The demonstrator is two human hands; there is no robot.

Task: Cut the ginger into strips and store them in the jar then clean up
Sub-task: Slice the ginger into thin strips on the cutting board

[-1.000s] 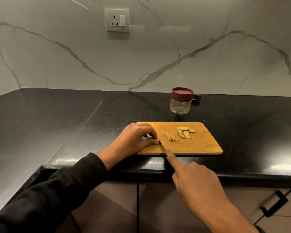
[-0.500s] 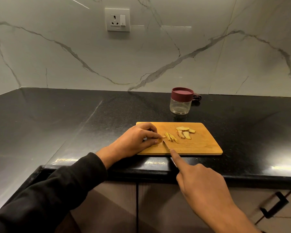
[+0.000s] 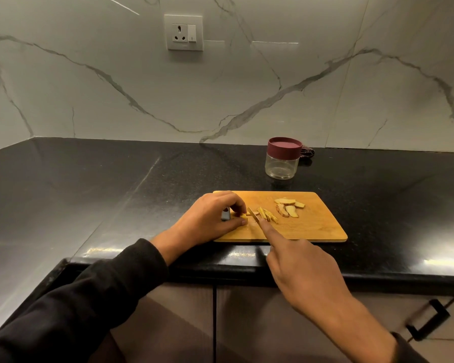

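Step in hand, as I judge it: slicing a ginger piece into strips on the cutting board.

Left hand: fingers curled, tips pinching a small ginger piece down on the near-left part of the board. A grey object shows under the knuckles; what it is I cannot tell.

Right hand: closed round the knife handle, index finger stretched forward along the spine of the knife. Blade sits just right of the held piece, between it and the cut strips.

To do it well: keep left fingertips tucked back from the edge, blade parallel to the finished strips, even thin cuts, tip pressed down so the small piece does not roll.

Count:
- cutting board: 1
- knife: 1
- strips: one small pile, roughly five or six; too fine to count surely
- uncut ginger slices: about four, overlapping, far right of the strips
- jar: 1, maroon lid on, looks empty, on the black counter beyond the board
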